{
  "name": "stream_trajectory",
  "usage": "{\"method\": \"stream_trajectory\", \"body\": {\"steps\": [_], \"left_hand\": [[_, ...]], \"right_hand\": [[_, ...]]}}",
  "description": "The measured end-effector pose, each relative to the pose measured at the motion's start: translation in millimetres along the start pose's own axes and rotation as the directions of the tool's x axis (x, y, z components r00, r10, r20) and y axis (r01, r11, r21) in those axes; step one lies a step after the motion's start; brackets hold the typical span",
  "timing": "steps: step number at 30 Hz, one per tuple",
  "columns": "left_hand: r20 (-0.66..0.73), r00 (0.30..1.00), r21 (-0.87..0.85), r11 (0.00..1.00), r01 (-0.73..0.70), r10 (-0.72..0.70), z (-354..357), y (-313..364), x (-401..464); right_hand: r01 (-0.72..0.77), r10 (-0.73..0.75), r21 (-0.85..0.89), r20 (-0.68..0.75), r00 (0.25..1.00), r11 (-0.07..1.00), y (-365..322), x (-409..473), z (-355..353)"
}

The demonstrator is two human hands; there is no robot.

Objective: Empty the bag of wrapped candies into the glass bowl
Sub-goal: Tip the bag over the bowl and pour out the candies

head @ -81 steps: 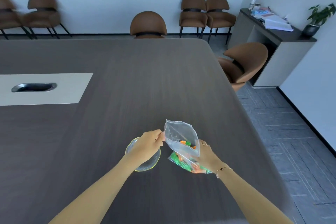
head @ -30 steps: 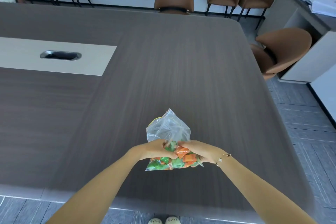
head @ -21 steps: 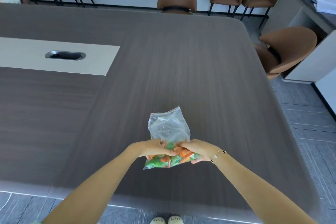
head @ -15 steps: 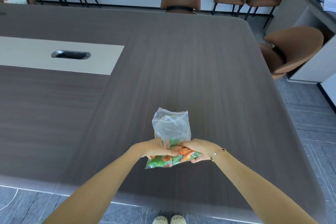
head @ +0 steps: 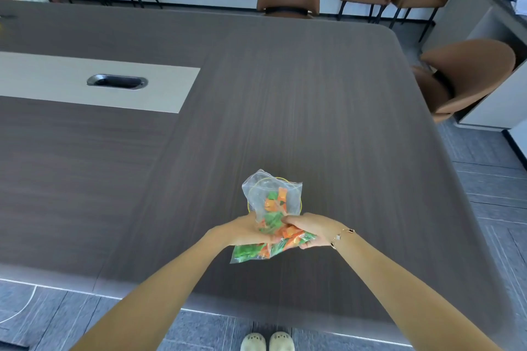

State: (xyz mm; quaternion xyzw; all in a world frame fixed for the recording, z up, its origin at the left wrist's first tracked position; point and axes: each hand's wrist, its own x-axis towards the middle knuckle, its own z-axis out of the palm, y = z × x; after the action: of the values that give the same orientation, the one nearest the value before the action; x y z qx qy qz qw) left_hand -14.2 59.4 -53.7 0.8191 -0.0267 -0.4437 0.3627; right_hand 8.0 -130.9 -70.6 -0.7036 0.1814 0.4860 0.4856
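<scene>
Dark wood tabletop (head: 313, 111) stretched beyond my hands: left hand (head: 245, 232) and right hand (head: 309, 229) both pinched the candy bag (head: 272, 208), tipped toward the glass bowl (head: 285, 179) just beyond. Floppy mouth could've spilled candies past that rim.

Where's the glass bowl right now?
In the head view the glass bowl sits on the table behind the bag, mostly hidden, just beyond both hands.
</scene>
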Motion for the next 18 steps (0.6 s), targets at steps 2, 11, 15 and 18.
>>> {"method": "stream_trajectory", "body": {"steps": [2,11,15,18], "left_hand": [[-0.034,0.999,-0.047,0.999,0.010,-0.011,-1,0,-2],[-0.111,0.990,-0.072,0.993,-0.093,0.085,-6,9,-11],[-0.108,0.993,0.063,0.997,-0.032,0.038,-5,13,-16],[-0.124,0.992,0.204,0.979,0.017,0.009,-6,6,-17]], "right_hand": [[0.027,-0.027,0.030,-0.012,1.000,0.999,-1,-1,-2],[0.147,-0.149,0.203,-0.005,0.989,0.968,-9,-8,-16],[0.186,-0.183,0.175,-0.034,0.983,0.967,-11,-8,-16],[0.206,-0.201,0.156,-0.047,0.978,0.966,-13,-11,-15]]}}
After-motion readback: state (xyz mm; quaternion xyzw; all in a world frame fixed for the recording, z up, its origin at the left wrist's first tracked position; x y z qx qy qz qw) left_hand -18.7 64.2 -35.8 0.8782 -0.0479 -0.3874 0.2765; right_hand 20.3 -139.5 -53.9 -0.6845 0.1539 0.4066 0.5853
